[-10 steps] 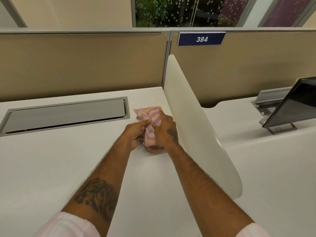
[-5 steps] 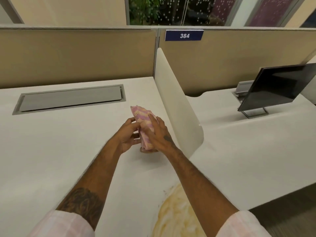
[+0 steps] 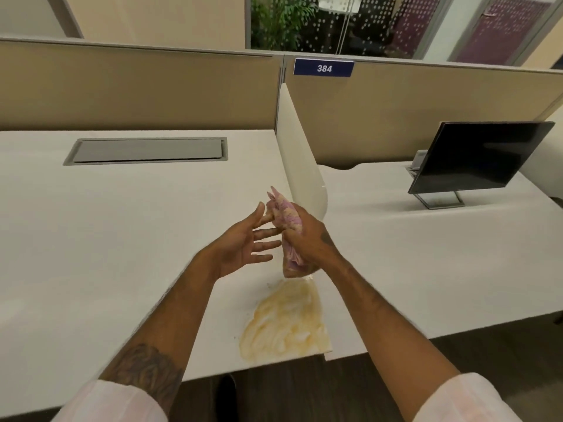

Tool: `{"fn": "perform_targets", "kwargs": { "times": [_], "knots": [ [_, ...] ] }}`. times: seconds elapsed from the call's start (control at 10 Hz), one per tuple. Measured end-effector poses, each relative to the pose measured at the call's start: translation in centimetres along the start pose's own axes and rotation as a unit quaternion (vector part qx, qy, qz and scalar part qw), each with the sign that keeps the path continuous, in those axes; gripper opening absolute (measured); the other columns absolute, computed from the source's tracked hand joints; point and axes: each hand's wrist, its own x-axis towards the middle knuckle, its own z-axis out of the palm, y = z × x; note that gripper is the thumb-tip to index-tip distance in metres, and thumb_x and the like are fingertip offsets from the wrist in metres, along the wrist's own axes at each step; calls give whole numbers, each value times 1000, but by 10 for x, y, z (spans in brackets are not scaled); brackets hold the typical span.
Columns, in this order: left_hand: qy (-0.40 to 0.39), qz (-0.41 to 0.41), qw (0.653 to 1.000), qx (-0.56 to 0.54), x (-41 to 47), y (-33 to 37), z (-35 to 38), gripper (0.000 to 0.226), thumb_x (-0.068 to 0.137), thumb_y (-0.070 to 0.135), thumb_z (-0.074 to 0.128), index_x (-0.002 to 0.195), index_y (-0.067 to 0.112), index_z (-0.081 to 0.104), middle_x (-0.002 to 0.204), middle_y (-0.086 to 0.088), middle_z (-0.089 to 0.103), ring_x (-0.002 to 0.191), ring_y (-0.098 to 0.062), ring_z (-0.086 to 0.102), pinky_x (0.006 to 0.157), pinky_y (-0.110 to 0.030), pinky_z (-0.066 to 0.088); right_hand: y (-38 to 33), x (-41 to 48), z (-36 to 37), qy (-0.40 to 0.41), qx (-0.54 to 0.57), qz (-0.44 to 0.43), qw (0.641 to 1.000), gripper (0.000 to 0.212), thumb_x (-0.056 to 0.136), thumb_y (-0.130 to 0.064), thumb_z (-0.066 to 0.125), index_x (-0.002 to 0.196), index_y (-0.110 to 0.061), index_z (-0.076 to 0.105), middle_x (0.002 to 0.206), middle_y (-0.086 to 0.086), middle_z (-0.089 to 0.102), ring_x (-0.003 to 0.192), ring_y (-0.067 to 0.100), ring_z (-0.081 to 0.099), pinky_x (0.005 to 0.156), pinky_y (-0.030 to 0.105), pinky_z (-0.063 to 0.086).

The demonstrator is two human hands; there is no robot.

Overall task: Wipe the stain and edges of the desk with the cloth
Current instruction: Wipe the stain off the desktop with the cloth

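A yellowish smeared stain (image 3: 286, 321) lies on the white desk (image 3: 122, 226) near its front right corner. My right hand (image 3: 307, 236) grips a bunched pink-and-cream striped cloth (image 3: 286, 217), held just above the far end of the stain; the cloth's lower end hangs close to the desk. My left hand (image 3: 243, 242) hovers beside the cloth with its fingers spread, fingertips near it, holding nothing.
A white curved divider (image 3: 301, 156) stands along the desk's right side, just behind the cloth. A grey cable hatch (image 3: 146, 150) sits at the back. A dark monitor (image 3: 478, 156) stands on the neighbouring desk to the right. Beige partition panels close the rear.
Both hands drew back toward the front edge with the cloth. My left hand let go and spread its fingers; the right alone holds the cloth. The view tilted down, showing the whole stain.
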Motion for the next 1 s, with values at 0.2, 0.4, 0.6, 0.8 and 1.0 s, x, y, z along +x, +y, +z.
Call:
{"fn": "perform_targets", "kwargs": {
  "times": [0.2,0.4,0.6,0.8,1.0],
  "knots": [
    [242,47,923,295,-38,-55,-11,52,87,68,55,121,30,64,132,7,63,126,-17,57,101,-35,44,25,-42,3,-26,-139,19,990,61,94,-46,53,152,-42,33,144,0,54,123,28,59,100,46,53],
    [298,13,794,529,-75,-132,-69,80,92,70,32,156,22,26,168,-4,16,155,-22,11,124,-46,14,65,-68,53,-28,-321,26,946,76,93,-67,44,158,-35,20,165,9,18,135,33,38,103,47,42],
    [291,3,696,656,-91,-175,-93,99,79,80,-7,159,24,8,169,-8,0,156,-25,-3,122,-57,5,88,-68,82,-11,-354,43,934,69,95,-73,19,158,-45,10,170,10,10,147,36,25,108,54,36],
    [313,14,666,677,-89,-194,-98,81,92,71,3,159,26,11,168,-7,8,155,-26,9,121,-59,13,80,-60,96,26,-369,53,927,71,96,-73,23,158,-40,18,167,12,19,138,35,35,105,52,39],
    [315,25,657,684,-89,-194,-99,80,93,69,7,159,24,15,167,-9,13,155,-27,13,119,-59,16,85,-93,97,5,-397,-10,918,64,101,-64,26,159,-38,20,168,11,20,139,35,38,106,52,39]
  ]
}}
